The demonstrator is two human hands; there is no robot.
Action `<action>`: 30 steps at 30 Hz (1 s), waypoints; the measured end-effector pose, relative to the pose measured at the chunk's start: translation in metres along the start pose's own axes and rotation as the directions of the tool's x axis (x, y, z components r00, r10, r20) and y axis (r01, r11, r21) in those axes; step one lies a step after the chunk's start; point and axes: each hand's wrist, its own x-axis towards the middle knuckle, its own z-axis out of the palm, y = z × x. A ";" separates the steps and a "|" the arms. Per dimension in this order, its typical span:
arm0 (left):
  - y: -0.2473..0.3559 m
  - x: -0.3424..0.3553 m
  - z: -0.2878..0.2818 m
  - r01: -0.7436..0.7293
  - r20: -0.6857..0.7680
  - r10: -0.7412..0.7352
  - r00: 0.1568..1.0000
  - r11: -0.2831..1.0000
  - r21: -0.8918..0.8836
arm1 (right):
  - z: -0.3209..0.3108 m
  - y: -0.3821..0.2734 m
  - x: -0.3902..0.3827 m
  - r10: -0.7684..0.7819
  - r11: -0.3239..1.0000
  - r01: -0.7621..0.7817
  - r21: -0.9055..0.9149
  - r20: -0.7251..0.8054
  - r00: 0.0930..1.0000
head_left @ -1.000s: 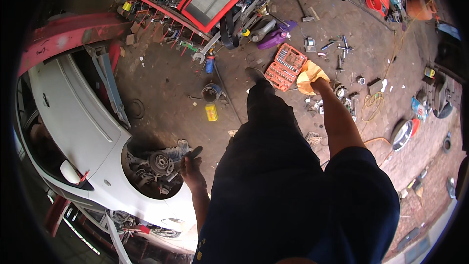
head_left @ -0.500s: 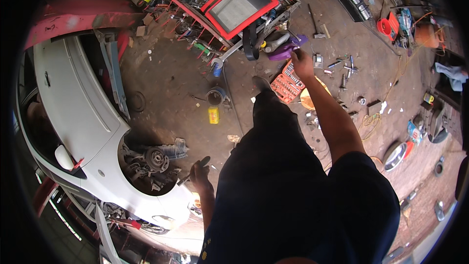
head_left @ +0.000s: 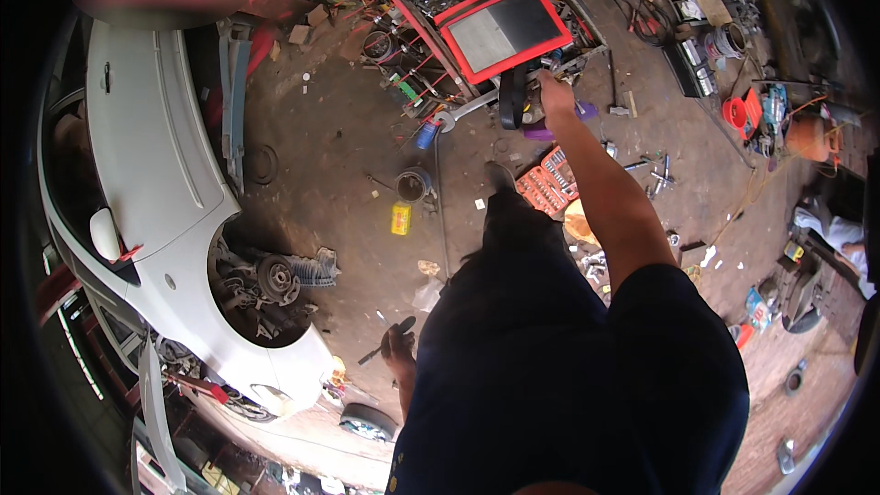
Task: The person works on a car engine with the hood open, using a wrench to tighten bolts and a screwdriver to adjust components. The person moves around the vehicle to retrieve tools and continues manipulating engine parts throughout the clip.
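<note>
My left hand (head_left: 398, 348) is low beside my leg, closed around a dark, slim hand tool (head_left: 374, 354) whose exact kind I cannot make out. My right hand (head_left: 556, 99) is stretched forward to the near edge of a tool cart (head_left: 417, 29). Its fingers are at small metal parts beside a large wrench (head_left: 477, 105), partly hidden, so their grip does not show. A red-framed tablet-like device (head_left: 502, 29) lies on the cart above that hand. A purple container (head_left: 539, 132) is below the hand, partly covered by it.
A white car (head_left: 151, 147) with an exposed wheel hub (head_left: 278, 279) stands at left. An orange socket set case (head_left: 548, 185) lies open before my foot. A can (head_left: 413, 185), a yellow container (head_left: 401, 219) and a loose wheel (head_left: 368, 422) are on the floor.
My right hand has moved from the purple container on the floor forward to the cart's edge. The left hand still holds the dark tool. The view has shifted with my head.
</note>
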 end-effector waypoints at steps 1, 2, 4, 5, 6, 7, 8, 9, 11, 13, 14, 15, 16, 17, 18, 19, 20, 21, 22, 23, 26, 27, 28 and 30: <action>0.006 -0.003 0.001 0.062 0.015 -0.063 0.998 0.998 0.016 | -0.006 -0.004 -0.008 0.011 0.996 -0.011 0.092 -0.001 1.000; 0.009 -0.011 0.001 0.091 -0.005 -0.091 0.996 0.996 0.002 | -0.012 -0.011 -0.025 -0.034 0.993 0.028 0.112 0.052 0.998; 0.015 -0.013 0.004 0.137 -0.002 -0.137 0.991 0.991 -0.008 | -0.035 0.025 -0.021 -0.247 0.955 0.224 0.194 0.099 0.964; 0.015 -0.008 0.008 0.122 0.018 -0.121 0.992 0.992 -0.026 | -0.050 0.044 -0.021 -0.346 0.921 0.317 0.228 0.102 0.933; 0.012 -0.009 0.009 0.115 0.016 -0.115 0.993 0.992 -0.046 | -0.055 0.040 -0.036 -0.388 0.888 0.346 0.304 0.088 0.918; 0.008 -0.008 0.008 0.108 0.015 -0.107 0.994 0.992 -0.065 | -0.065 0.036 -0.051 -0.324 0.865 0.241 0.441 0.123 0.938; 0.001 0.000 0.001 0.191 0.084 -0.183 0.980 0.976 -0.102 | -0.079 0.042 -0.047 -0.276 0.863 0.159 0.479 0.184 0.943; -0.014 0.010 -0.005 0.188 0.114 -0.173 0.978 0.972 -0.140 | -0.094 0.048 -0.043 -0.230 0.856 0.076 0.512 0.245 0.942; -0.045 0.026 -0.016 0.196 0.174 -0.163 0.971 0.961 -0.195 | -0.112 0.056 -0.051 -0.101 0.902 -0.020 0.432 0.255 0.962; -0.029 0.033 -0.013 0.136 0.173 -0.109 0.979 0.979 -0.155 | -0.139 0.094 -0.036 -0.049 0.979 0.012 0.205 0.176 0.983; -0.032 0.039 -0.019 0.125 0.179 -0.097 0.979 0.980 -0.153 | -0.150 0.102 -0.042 0.037 0.992 -0.057 0.114 0.169 0.985; -0.034 0.044 -0.023 0.114 0.186 -0.085 0.979 0.982 -0.151 | -0.161 0.112 -0.049 0.123 0.991 -0.128 0.024 0.154 0.980; -0.037 0.049 -0.025 0.108 0.188 -0.073 0.979 0.977 -0.185 | -0.171 0.122 -0.055 0.209 0.977 -0.202 -0.063 0.133 0.969; -0.042 0.055 -0.029 0.105 0.205 -0.067 0.976 0.978 -0.178 | -0.184 0.144 -0.059 0.238 0.970 -0.228 -0.087 0.130 0.963; -0.048 0.063 -0.031 0.103 0.228 -0.062 0.972 0.980 -0.171 | -0.198 0.179 -0.057 0.266 0.961 -0.254 -0.110 0.122 0.956; -0.055 0.067 -0.034 0.105 0.241 -0.062 0.968 0.980 -0.168 | -0.209 0.203 -0.060 0.295 0.950 -0.278 -0.139 0.121 0.948; -0.060 0.066 -0.037 0.117 0.220 -0.083 0.972 0.982 -0.147 | -0.219 0.213 -0.074 0.291 0.954 -0.266 -0.142 0.211 0.933; -0.068 0.068 -0.038 0.127 0.236 -0.090 0.968 0.981 -0.144 | -0.232 0.235 -0.081 0.289 0.955 -0.258 -0.144 0.276 0.917; -0.077 0.070 -0.038 0.137 0.251 -0.098 0.963 0.980 -0.142 | -0.247 0.256 -0.089 0.320 0.944 -0.281 -0.172 0.278 0.906; -0.089 0.071 -0.042 0.148 0.252 -0.108 0.962 0.979 -0.143 | -0.255 0.268 -0.103 0.351 0.932 -0.301 -0.204 0.293 0.889; -0.122 0.065 -0.055 0.166 0.258 -0.159 0.953 0.986 -0.008 | -0.269 0.292 -0.134 0.335 0.892 -0.230 -0.389 0.227 0.915; -0.130 0.059 -0.059 0.171 0.260 -0.177 0.949 0.984 0.044 | -0.271 0.297 -0.143 0.361 0.899 -0.275 -0.342 0.220 0.906; -0.138 0.054 -0.059 0.163 0.269 -0.172 0.948 0.985 0.054 | -0.276 0.300 -0.147 0.383 0.895 -0.300 -0.330 0.226 0.896; -0.152 0.043 -0.068 0.206 0.247 -0.233 0.941 0.970 0.132 | -0.280 0.306 -0.153 0.429 0.896 -0.375 -0.236 0.249 0.868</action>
